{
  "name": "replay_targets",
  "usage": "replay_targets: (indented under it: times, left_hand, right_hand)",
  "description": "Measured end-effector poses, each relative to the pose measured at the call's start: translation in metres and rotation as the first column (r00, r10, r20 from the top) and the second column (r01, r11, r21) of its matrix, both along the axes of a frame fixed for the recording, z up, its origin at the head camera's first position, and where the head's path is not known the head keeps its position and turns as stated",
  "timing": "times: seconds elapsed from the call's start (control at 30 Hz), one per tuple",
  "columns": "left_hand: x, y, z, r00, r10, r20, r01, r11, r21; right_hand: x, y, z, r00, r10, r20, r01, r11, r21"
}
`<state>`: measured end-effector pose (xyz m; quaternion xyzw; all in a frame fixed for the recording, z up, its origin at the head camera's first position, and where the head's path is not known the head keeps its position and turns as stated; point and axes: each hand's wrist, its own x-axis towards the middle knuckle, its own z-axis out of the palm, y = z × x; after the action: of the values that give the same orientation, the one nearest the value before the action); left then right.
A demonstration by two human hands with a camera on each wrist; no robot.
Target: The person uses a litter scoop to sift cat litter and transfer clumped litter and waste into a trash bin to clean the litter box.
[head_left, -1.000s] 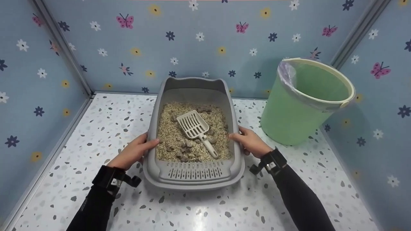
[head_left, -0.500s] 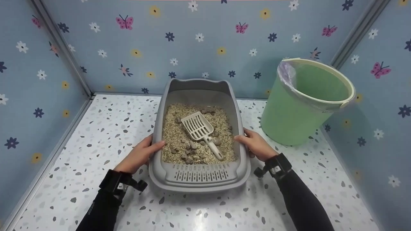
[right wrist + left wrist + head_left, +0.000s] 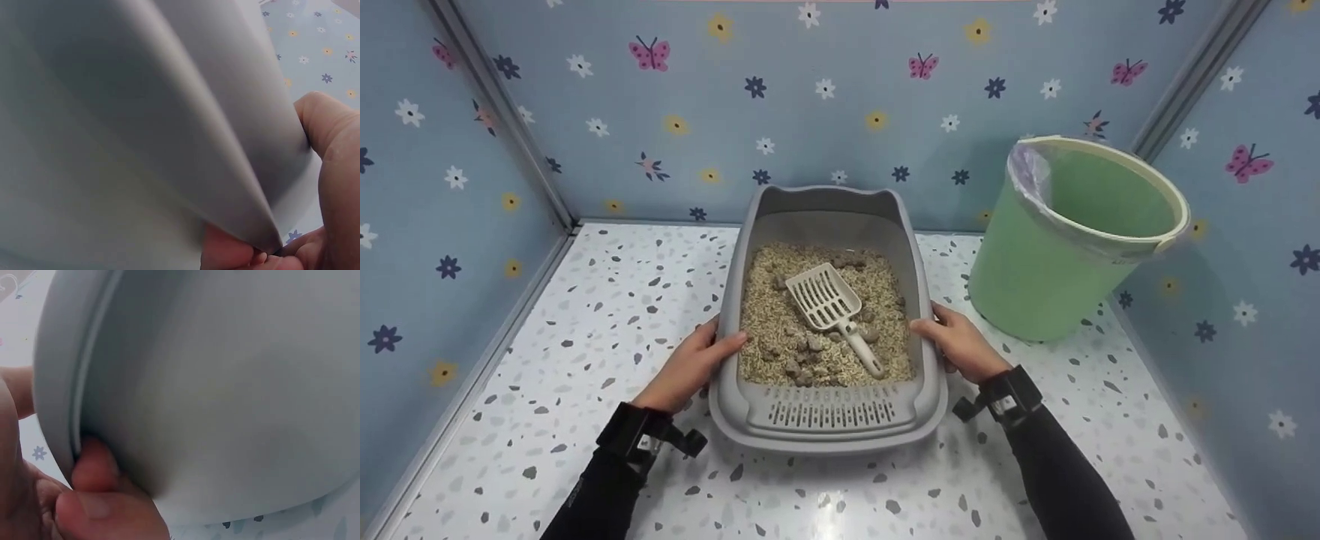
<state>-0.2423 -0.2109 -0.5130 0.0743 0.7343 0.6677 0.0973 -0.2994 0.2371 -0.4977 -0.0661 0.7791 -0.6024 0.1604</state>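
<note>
A grey litter box (image 3: 829, 441) with a slotted front lip stands between both hands, filled with tan pellet litter (image 3: 776, 315) and several darker clumps. On the litter lies a beige slotted litter scoop (image 3: 825, 296), its handle pointing toward the front right. My left hand (image 3: 690, 367) grips the box's left rim, thumb over the top. On the opposite rim my right hand (image 3: 964, 345) holds on the same way. Both wrist views show fingers curled under the overhanging rim, against the grey outer wall (image 3: 225, 394).
To the right stands a green trash bin (image 3: 1035, 277) with a cream rim and a purple liner. Blue patterned walls (image 3: 840, 97) enclose the back and both sides. The floor (image 3: 585, 337) is white with grey specks.
The litter box, gripped by both hands, has shifted slightly right and a little nearer the body, mostly in the first half second. The scoop has moved along inside it.
</note>
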Motion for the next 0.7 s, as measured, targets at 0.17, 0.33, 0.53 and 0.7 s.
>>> replay_targets:
  times: [0.17,0.33,0.53,0.7]
  left_hand:
    - [0.0003,-0.0002,0.0011,1.000,-0.002,0.005,0.002,1.000,0.009]
    - [0.0041,0.0014,-0.0008,0.999,0.022,0.024,-0.022,1.000,0.007]
    - [0.0055,0.0020,-0.0026,0.999,0.044,0.019,-0.044,0.999,0.009]
    - [0.0041,0.0016,-0.0024,0.999,0.041,0.027,-0.042,0.999,0.027]
  right_hand:
    - [0.0002,-0.0010,0.0008,1.000,-0.016,-0.002,0.016,1.000,-0.010]
    - [0.0012,-0.0014,-0.0021,0.999,-0.033,-0.004,0.033,0.999,-0.026]
    - [0.0033,-0.0012,-0.0050,0.999,-0.029,-0.014,0.028,0.999,-0.032]
    - [0.0029,-0.0028,-0.0045,0.998,-0.045,-0.037,0.044,0.999,-0.017]
